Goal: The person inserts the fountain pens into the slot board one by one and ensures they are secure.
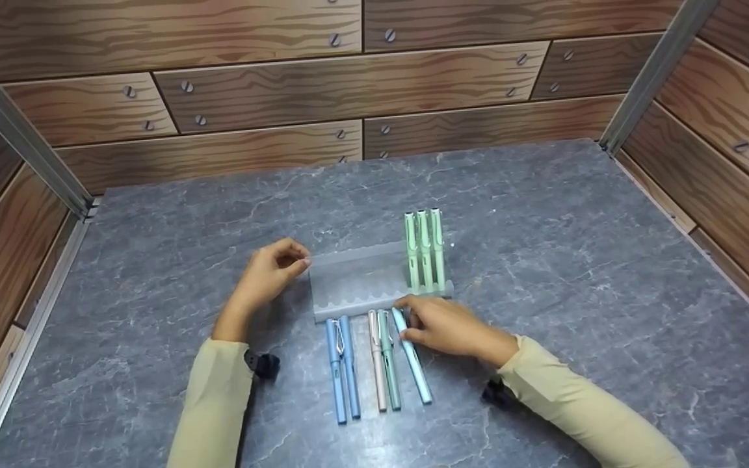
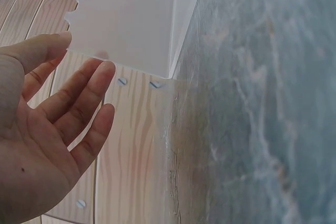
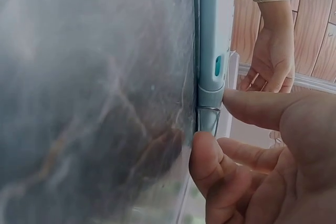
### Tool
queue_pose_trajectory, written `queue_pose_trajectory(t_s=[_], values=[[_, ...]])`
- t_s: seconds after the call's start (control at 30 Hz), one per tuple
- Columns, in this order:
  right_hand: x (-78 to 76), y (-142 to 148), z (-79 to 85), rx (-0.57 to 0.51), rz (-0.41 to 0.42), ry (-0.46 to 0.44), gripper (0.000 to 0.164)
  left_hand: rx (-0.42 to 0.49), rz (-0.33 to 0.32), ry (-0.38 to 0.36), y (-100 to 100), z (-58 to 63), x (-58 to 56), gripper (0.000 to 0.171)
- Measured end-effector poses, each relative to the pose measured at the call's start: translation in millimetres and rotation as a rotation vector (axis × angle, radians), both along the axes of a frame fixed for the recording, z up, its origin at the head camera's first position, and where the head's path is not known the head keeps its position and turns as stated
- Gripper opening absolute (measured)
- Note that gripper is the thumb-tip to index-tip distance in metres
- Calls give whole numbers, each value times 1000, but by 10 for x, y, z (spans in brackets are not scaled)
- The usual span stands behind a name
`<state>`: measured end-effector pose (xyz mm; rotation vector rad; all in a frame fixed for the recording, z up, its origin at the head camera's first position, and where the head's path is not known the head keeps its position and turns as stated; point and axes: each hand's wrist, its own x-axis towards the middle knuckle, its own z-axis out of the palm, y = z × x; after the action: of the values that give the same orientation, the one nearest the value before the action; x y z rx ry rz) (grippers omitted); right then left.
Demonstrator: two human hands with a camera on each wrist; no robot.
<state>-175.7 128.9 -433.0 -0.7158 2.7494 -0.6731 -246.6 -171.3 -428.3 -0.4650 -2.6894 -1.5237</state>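
A pale-blue pen (image 1: 413, 357), probably light, stiff and slick, best gripped mid-length, lies before the clear rack (image 1: 356, 279), pinched by a right hand (image 1: 449, 325), while a left hand (image 1: 267, 276), fingers relaxed, hovers at the rack's left end.

Eight pens (image 1: 389, 363), one translucent pen rack (image 1: 358, 276).

- We record a grey tabletop (image 1: 576, 273), pale marble-veined.
- We find the far pens (image 1: 424, 257) light green.
- Near, left to right, we note blue pens (image 1: 336, 370), a beige pen (image 1: 377, 361), a green pen (image 1: 389, 364), a pale-blue pen (image 1: 413, 359).
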Motion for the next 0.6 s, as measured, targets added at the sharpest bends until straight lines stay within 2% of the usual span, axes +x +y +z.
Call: queue_pose_trajectory(t_s=[0.27,0.6], values=[[23,-37,-11,40,0,26,51,10,-5,14,7,1,-4,10],[31,-80,-20,47,11,35,46,-15,7,-16,3,34,16,10]])
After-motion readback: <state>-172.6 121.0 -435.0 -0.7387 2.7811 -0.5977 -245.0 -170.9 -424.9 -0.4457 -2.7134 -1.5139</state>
